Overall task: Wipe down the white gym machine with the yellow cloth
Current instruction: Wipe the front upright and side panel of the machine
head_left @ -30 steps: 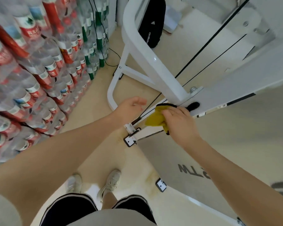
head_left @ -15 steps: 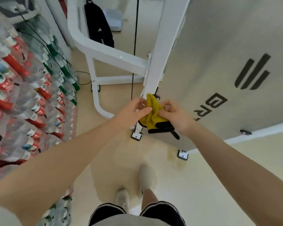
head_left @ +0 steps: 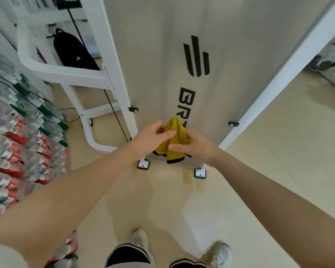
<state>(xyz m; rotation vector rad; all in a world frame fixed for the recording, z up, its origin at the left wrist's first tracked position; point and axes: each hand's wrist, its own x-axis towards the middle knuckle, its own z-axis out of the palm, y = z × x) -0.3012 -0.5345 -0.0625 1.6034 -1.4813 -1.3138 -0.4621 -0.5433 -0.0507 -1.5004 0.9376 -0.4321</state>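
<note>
Both hands, left (head_left: 153, 136) and right (head_left: 193, 147), meet, fingers pinching.

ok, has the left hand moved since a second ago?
Yes. The left hand was off the yellow cloth, left of the machine's white post; now it pinches the cloth together with the right hand, before the grey panel.

The cloth (head_left: 174, 140) hangs between the left hand (head_left: 153, 137) and the right hand (head_left: 196, 147), before the machine's panel (head_left: 162, 55). Stacked bottles (head_left: 17, 147) line the floor's (head_left: 182, 206) left edge. A backpack (head_left: 74, 51) stands behind the machine's frame (head_left: 66, 74), left of the panel.
</note>
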